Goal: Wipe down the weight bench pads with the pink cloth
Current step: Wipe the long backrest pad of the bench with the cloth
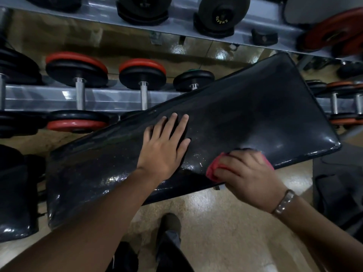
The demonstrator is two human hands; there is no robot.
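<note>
Item 1, pad point(235, 118): long, black and glossy, it is lying across the middle of view, running from 8 o'clock up to 2 o'clock. Its surface is showing scuffs and bright reflections.

Item 2, left hand point(165, 146): I am pressing it flat on the pad near the centre, palm down. My fingers point(172, 124) are spread open and pointing toward 1 o'clock, gripping nothing.

Item 3, right hand point(249, 175): I am holding it at the pad's near edge, at 4 o'clock from my left hand. Its fingers are curled closed over the cloth. A metal band point(283, 203) is sitting on the wrist.

Item 4, cloth point(213, 169): pink and bunched, it is lying under my right hand against the pad's near edge, showing at 9 o'clock and at 2 o'clock of the knuckles.

Item 5, second pad point(17, 193): black, it is sitting at 8 o'clock, just beside the end of the long pad.

Item 6, rack point(110, 99): grey, it is running along 10 to 12 o'clock beyond the pad, carrying dumbbells point(78, 75) with red and black plates on two tiers.

Item 7, floor point(225, 232): tan and shiny, it is showing at 6 o'clock, with my shoe point(170, 224) standing on it below the pad.
</note>
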